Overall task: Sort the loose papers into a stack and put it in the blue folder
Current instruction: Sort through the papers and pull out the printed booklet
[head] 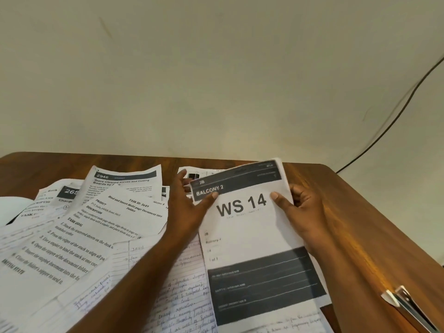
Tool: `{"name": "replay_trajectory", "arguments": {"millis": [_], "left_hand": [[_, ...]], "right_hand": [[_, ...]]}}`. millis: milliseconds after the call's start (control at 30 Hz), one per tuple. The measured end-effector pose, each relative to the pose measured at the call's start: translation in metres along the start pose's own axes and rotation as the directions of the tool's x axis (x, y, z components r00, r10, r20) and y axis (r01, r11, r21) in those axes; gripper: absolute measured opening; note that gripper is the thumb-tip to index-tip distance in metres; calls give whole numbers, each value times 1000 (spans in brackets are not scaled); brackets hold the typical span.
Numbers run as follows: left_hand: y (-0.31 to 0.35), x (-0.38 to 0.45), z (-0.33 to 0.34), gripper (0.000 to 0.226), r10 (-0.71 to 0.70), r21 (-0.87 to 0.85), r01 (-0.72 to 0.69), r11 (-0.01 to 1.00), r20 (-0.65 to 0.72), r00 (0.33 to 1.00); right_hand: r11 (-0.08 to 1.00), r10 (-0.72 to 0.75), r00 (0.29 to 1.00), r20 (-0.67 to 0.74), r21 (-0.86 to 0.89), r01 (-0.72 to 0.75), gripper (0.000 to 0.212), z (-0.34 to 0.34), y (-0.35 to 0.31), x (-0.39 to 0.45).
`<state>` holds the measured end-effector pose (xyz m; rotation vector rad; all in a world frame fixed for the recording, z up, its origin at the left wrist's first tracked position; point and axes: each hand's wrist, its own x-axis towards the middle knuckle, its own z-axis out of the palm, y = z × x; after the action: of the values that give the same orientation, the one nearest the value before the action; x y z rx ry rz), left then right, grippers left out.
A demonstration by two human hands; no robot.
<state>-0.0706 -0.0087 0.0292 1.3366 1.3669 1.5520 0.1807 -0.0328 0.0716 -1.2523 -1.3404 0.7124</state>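
A printed sheet marked "WS 14" (pixel 249 234) is held tilted above the wooden table, with both hands on it. My left hand (pixel 189 207) pinches its upper left edge, thumb on the dark header band. My right hand (pixel 298 210) grips its upper right edge, thumb on the front and fingers behind. Several loose papers (pixel 96 227) lie scattered and overlapping on the left half of the table, some printed, some handwritten on lined paper (pixel 182 296). No blue folder is in view.
The brown wooden table (pixel 355 212) runs to a rounded far right corner against a pale wall. A metal stapler (pixel 408 306) lies at the lower right. A black cable (pixel 394 118) hangs down the wall. A white object (pixel 12 207) sits at the left edge.
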Motion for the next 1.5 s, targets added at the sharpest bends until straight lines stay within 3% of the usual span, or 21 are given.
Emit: {"name": "replay_trajectory", "arguments": {"millis": [100,267,433,600,667,767,933,1100,1200,1333,1500], "left_hand": [[6,0,-1,104,-145,-174,164,971,113,983],[26,-9,6,41,-140,-345,294,892,408,902],[34,-8,13,22,-183,-372,311,875,340,923],[38,-1,10,36,-252,-449,331,830,228,941],[39,1,9,37,-267,-438,334,835,210,941],[42,4,5,39,-316,-401,418,815,297,901],[40,19,-23,39,-430,-304,559,771,400,810],[19,26,-34,24,-484,-162,534,830,264,834],[11,25,-33,21,-513,-70,547,834,269,815],[10,24,-30,16,-462,113,450,886,299,835],[10,17,-29,28,-464,16,497,867,387,797]], "right_hand": [[993,3,998,-60,116,4,12,-11,-10,2],[958,10,993,-121,286,26,27,-17,-20,5],[948,2,991,-130,315,40,18,-14,-23,5],[984,19,999,-46,179,-11,16,-10,-20,6],[989,53,999,10,135,-53,16,-6,-18,4],[986,144,983,110,66,-152,14,-1,-14,-1],[917,344,892,295,99,-386,22,3,-19,-7],[895,389,770,505,-9,-447,28,19,-16,-15],[900,405,784,470,-57,-431,24,26,-12,-18],[916,396,884,247,-43,-398,12,30,-3,-13],[893,451,856,255,-110,-437,18,29,3,-14]]}}
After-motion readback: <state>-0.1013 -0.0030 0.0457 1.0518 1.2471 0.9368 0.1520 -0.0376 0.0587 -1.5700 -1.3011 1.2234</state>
